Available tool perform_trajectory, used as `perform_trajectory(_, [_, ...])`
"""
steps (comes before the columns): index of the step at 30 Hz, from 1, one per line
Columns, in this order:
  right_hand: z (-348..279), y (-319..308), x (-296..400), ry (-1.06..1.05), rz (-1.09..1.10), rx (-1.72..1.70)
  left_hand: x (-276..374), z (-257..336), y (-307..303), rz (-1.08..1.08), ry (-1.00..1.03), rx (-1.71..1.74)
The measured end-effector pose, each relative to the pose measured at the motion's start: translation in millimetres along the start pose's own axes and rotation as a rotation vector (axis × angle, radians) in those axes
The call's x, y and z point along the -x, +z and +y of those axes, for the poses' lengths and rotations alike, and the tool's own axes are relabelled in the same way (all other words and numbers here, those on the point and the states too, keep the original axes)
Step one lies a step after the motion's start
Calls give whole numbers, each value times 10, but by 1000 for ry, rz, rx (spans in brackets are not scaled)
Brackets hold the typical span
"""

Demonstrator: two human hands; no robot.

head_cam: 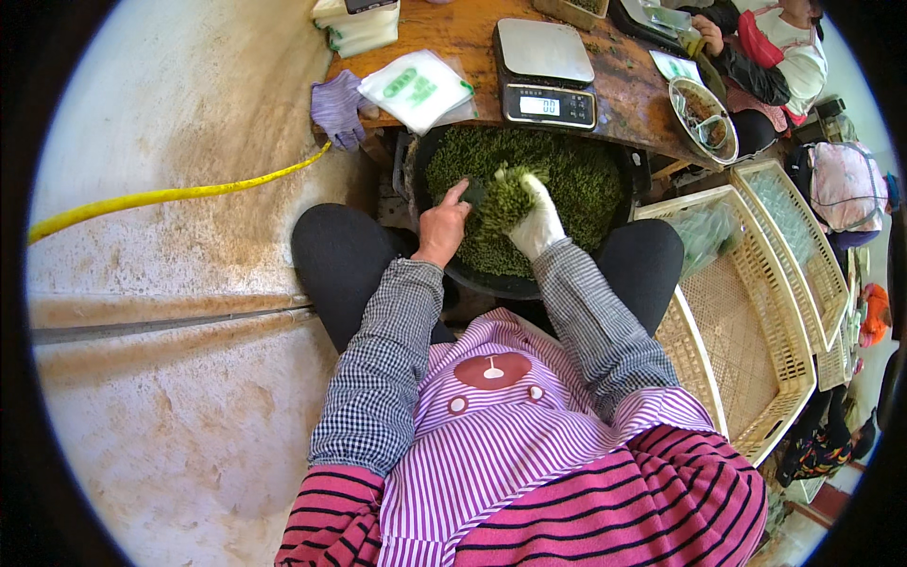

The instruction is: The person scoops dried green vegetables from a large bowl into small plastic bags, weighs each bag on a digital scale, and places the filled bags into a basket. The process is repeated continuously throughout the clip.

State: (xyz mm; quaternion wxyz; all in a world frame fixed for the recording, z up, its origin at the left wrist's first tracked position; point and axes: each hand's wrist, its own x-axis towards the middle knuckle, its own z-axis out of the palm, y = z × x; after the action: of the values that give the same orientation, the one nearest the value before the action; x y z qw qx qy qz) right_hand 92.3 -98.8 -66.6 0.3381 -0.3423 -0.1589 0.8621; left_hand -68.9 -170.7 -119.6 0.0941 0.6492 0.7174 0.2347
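Observation:
A black tub (pixel 496 285) full of small green berries (pixel 592 205), which look like green peppercorns, stands between my knees. My right hand (pixel 538 220), in a white glove, grips a heaped clump of green berries (pixel 506 202) above the tub. The clump is blurred at its edges. Bare and close beside it, my left hand (pixel 445 221) is over the tub's left part with its index finger stretched out. A dark, filmy patch shows by its fingertips; whether the hand holds it I cannot tell.
On the wooden table (pixel 453 28) are a digital scale (pixel 544 53), printed plastic bags (pixel 418 91) and a purple glove (pixel 339 108). Plastic crates (pixel 744 340) stand at right. A yellow hose (pixel 177 193) runs left. A person (pixel 769 64) sits at the table's right, near an oval bowl (pixel 733 145).

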Motion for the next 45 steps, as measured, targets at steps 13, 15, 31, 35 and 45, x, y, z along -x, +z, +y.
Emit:
perform_trajectory(13, [-41,-20,-359,-79,96,1441,110,47,39,2,177,-43])
perform_trajectory(15, [-18,-69,-424,-68,94,1772,131,51,-7,-18,222,-8])
perform_trajectory(31, [-172,-332,-501,360,-97,1421,122,177,-106,-86,304,124])
perform_trajectory(35, [5,-127,-431,211,6,2062,151,176,-109,-160,399,157])
perform_trajectory(45, [-485,-498,-275,756,-40,973,117,162,-113,-107,486,138])
